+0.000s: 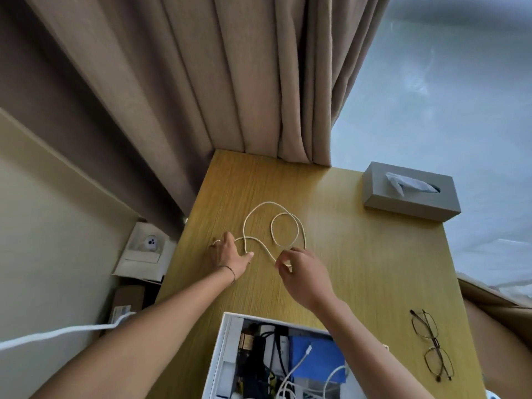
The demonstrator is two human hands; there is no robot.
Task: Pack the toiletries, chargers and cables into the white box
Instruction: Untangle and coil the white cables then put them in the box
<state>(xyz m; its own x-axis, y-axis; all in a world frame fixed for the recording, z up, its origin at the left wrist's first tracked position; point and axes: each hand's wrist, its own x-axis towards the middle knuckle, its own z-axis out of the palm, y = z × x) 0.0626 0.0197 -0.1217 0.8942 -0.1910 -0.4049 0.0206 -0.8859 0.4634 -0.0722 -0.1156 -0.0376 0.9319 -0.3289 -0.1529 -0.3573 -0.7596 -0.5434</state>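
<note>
L hand [230, 254] grip flat open, pressing looped white cable [275, 223] on bench [359, 254]; R hand [299, 269] grip pinches cable. No legible text.

a bedroom or hotel room: heavy curtains [230, 82], a wooden desk [359, 269], a tissue box [408, 194], glasses [431, 344] and a bed [475, 110].

No text can be read anywhere. The small white printed label [121, 312] on the brown box beside the desk is too blurred to make out.
</note>
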